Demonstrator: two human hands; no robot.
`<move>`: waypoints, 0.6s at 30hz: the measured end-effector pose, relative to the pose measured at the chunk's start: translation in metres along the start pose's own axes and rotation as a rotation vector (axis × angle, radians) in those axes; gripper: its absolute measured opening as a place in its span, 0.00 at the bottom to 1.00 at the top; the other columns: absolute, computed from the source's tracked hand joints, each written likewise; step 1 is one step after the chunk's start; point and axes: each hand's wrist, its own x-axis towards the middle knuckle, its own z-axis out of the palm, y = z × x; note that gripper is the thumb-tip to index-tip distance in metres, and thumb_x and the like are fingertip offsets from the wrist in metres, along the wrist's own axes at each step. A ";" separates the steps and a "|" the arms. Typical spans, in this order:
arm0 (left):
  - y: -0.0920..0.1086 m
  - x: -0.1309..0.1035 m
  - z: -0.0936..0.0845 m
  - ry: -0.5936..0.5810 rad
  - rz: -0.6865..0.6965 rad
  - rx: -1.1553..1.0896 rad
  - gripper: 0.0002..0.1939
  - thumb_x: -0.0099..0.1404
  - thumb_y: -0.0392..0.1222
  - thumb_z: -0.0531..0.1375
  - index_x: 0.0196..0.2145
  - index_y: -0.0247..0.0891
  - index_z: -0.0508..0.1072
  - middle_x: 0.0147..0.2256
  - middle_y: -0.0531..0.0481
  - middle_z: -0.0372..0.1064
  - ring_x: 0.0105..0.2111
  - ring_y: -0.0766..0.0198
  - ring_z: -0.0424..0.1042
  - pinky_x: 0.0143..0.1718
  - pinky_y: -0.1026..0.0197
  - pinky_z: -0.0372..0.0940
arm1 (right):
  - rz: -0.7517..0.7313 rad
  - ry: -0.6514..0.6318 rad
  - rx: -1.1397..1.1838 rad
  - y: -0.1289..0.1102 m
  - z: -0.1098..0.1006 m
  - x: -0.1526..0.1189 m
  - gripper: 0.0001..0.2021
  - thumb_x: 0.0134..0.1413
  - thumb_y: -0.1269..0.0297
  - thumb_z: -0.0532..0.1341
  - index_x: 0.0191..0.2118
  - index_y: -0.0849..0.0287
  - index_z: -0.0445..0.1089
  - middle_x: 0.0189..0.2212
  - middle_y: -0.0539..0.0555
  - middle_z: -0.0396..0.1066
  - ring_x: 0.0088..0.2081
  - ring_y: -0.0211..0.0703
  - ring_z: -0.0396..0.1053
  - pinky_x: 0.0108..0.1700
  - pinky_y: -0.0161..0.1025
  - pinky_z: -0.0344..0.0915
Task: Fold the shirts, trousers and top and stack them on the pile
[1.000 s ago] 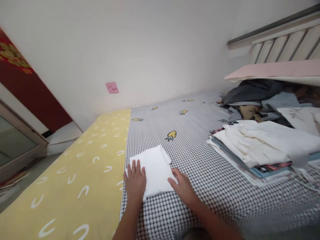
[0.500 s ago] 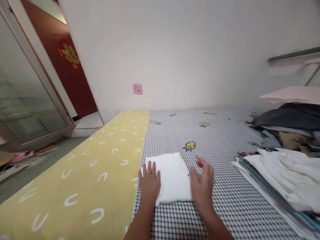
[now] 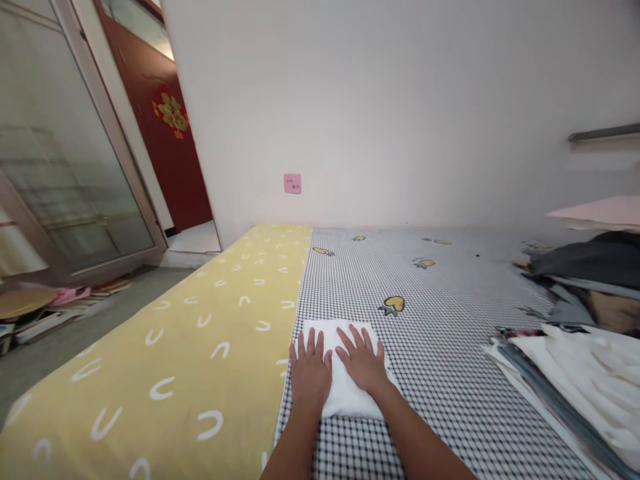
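A folded white cloth lies on the black-and-white checked bed cover, close to its seam with the yellow part. Flat on the left side of the cloth rests my left hand, its fingers spread. My right hand also lies flat, fingers apart, across the cloth's upper right. Neither hand grips anything. What kind of garment or cloth it is cannot be made out, and both hands and the right forearm cover parts of it.
To the right sit a stack of folded white and grey clothes and a dark pile of clothes. Yellow patterned bedding spans the left. A white wall with a pink note stands behind; books lie on the floor.
My right hand has moved left from the cloth's right edge and now lies flat on top of it. My left hand stays on the left side. The view has shifted slightly left.
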 end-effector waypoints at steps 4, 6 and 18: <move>-0.013 -0.013 -0.004 -0.006 0.023 0.028 0.26 0.72 0.53 0.49 0.66 0.50 0.59 0.68 0.54 0.54 0.68 0.50 0.53 0.68 0.42 0.53 | -0.070 -0.026 0.019 0.010 -0.003 -0.008 0.28 0.68 0.45 0.42 0.71 0.38 0.46 0.73 0.45 0.37 0.73 0.51 0.32 0.69 0.65 0.31; -0.021 -0.022 -0.009 -0.029 -0.002 0.038 0.26 0.72 0.53 0.49 0.66 0.51 0.59 0.68 0.53 0.54 0.68 0.50 0.54 0.67 0.41 0.53 | -0.098 -0.016 0.050 0.025 0.001 -0.015 0.29 0.68 0.47 0.42 0.71 0.40 0.46 0.73 0.45 0.39 0.73 0.49 0.33 0.69 0.63 0.31; -0.042 -0.091 -0.060 -0.060 -0.126 0.128 0.28 0.72 0.50 0.47 0.66 0.40 0.61 0.67 0.45 0.55 0.67 0.47 0.55 0.67 0.40 0.53 | 0.102 0.202 1.143 0.101 -0.005 -0.098 0.48 0.51 0.33 0.56 0.72 0.53 0.45 0.71 0.61 0.49 0.70 0.52 0.50 0.68 0.50 0.51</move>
